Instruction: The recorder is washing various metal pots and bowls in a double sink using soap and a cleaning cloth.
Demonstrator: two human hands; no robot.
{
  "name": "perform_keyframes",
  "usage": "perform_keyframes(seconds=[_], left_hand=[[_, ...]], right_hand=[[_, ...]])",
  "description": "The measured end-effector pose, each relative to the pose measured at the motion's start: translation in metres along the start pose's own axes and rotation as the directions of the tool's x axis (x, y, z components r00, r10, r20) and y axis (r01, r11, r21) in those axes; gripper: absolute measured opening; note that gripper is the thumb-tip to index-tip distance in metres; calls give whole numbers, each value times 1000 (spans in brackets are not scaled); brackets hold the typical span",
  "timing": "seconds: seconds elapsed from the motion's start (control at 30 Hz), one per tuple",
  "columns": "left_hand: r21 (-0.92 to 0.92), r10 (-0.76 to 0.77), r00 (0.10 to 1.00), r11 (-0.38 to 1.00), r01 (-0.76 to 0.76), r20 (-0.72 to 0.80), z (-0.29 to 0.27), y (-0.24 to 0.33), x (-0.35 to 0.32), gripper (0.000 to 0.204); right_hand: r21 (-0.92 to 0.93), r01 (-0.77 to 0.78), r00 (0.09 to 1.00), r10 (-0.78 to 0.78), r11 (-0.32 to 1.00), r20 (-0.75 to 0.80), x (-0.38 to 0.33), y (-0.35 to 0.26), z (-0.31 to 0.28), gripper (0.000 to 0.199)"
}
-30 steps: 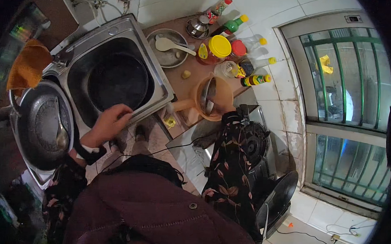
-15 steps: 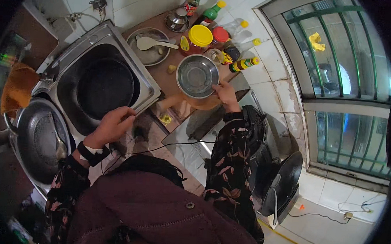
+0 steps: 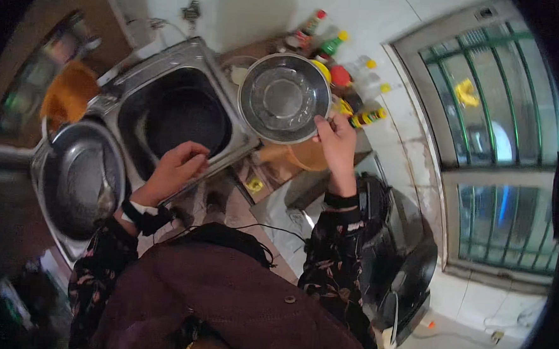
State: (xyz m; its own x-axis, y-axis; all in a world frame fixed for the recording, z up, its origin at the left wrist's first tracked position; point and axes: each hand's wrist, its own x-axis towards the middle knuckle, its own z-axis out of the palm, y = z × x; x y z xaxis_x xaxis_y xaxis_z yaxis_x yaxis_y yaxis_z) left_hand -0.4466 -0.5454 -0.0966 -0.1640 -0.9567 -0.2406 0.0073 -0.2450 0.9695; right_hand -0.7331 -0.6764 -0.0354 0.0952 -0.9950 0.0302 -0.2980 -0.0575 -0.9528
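Where the worktop [image 3: 273, 168] meets the sink's [image 3: 175, 115] right edge, a round, shiny steel bowl [image 3: 285, 98] is held up, empty and tilted toward the camera. The right hand [image 3: 335, 139] is closed on its lower right rim, the bowl up and left of it. The left hand [image 3: 177, 169], fingers curled, rests on the sink's front edge, holding nothing visible.

Right hand [image 3: 337, 141] lifts steel bowl [image 3: 284, 98]; left hand [image 3: 177, 169] rests on sink [image 3: 169, 115].
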Motion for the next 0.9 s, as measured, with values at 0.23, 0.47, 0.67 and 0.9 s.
perform_keyframes(seconds=[0.23, 0.47, 0.67, 0.9], left_hand=[[-368, 110, 972, 912, -182, -207, -18, 28, -59, 44], [-441, 66, 863, 838, -320, -500, -47, 11, -123, 44], [-470, -7, 703, 748, -468, -711, -62, -19, -175, 40], [-439, -25, 592, 696, -568, -806, -69, -38, -209, 37]], right_hand=[[14, 9, 962, -12, 1000, 272, -30, -55, 106, 17], [79, -10, 856, -32, 997, 516, -62, -82, 191, 23], [146, 41, 681, -135, 988, 720, -94, -83, 252, 23], [129, 102, 493, -163, 986, 855, -101, -74, 295, 22]])
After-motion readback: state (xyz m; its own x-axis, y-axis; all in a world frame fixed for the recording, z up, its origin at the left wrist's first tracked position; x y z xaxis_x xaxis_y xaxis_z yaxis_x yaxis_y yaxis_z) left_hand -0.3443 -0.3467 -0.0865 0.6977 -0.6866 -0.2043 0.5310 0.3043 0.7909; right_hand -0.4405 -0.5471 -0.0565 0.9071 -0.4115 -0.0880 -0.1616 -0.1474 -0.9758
